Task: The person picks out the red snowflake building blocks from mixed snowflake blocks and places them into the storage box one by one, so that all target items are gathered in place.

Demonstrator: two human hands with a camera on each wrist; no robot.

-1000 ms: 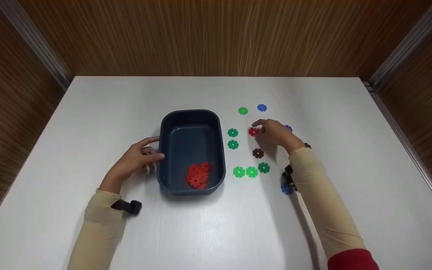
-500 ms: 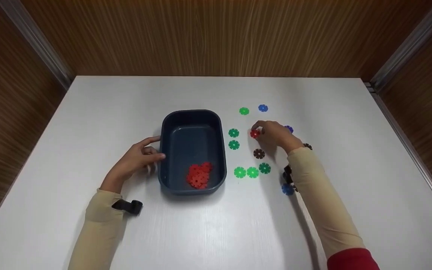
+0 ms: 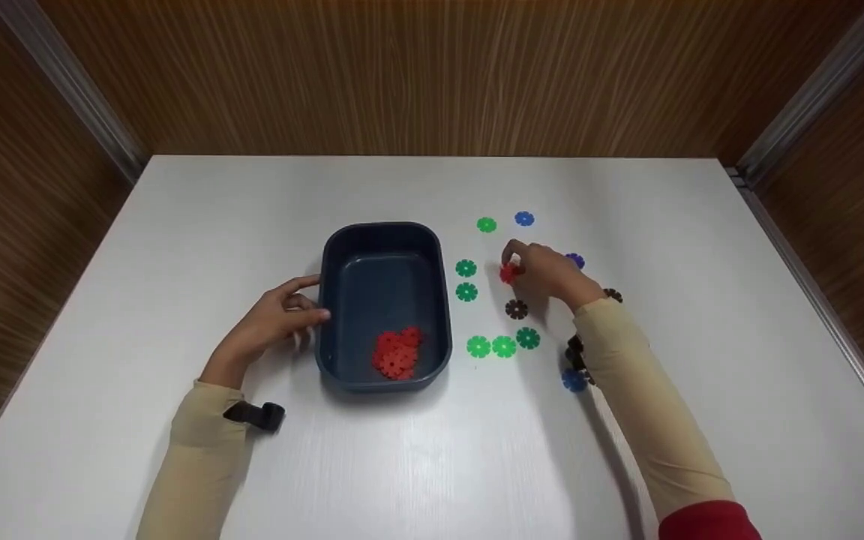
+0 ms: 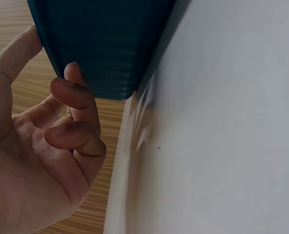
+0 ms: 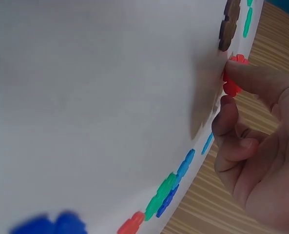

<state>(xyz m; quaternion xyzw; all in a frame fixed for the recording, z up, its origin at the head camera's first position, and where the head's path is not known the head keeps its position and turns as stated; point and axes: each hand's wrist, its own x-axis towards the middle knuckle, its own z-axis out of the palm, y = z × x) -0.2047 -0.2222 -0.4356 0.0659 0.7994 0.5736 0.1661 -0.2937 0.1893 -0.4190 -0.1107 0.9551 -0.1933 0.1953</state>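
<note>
My right hand (image 3: 548,271) pinches a red notched plastic disc (image 3: 507,274) between thumb and fingers, and in the right wrist view the red disc (image 5: 231,89) is tilted up on edge. At the left side of a dark blue rectangular tub (image 3: 385,300), my left hand (image 3: 271,322) grips the wall, thumb over the rim. The left wrist view shows its curled fingers (image 4: 73,95) at the tub (image 4: 105,44). Several red discs (image 3: 397,354) lie piled inside the tub's near right corner.
Right of the tub lie loose discs on the white table (image 3: 372,472): several green discs (image 3: 466,292), a brown disc (image 3: 516,309) and blue discs (image 3: 524,218). Others lie beside or partly under the right forearm. Wood-grain panels (image 3: 432,75) stand behind and at both sides.
The right hand's fingers have closed on the red disc, which is now tipped up and drawn slightly nearer. The left hand and the tub have stayed put.
</note>
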